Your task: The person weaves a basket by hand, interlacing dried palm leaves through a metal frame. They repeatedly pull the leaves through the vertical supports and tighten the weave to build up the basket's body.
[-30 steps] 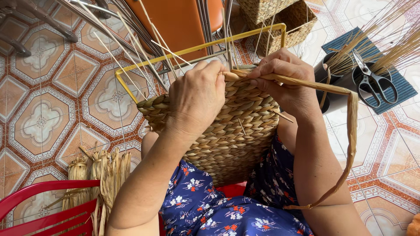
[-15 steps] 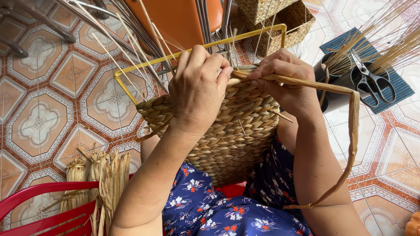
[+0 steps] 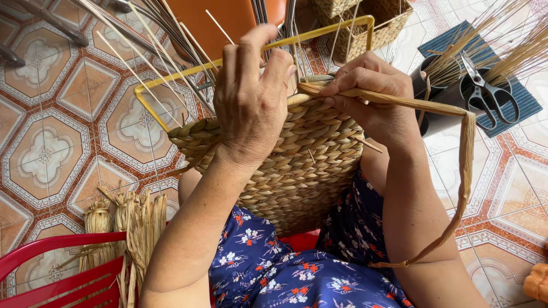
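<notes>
Left hand (image 3: 251,105) braces the half-woven basket (image 3: 285,165) rim, grip loose; right hand (image 3: 371,94) clamps the flat strand (image 3: 465,154) beside it: keep tension, pack rows tight.

our left hand (image 3: 251,97) is raised in the middle of the view with its back turned up toward us, the wrist bent and the bare forearm running down to the lower left, the fingers (image 3: 258,45) held close together and curled forward and down, the knuckles high. our right hand (image 3: 374,94) sits just beside it to the right, a little lower, its fingers folded tightly inward in a pinching grip with the thumb tucked under. the right forearm drops steeply toward the lower right, bare as well, and both elbows stay close in against our body.
</notes>
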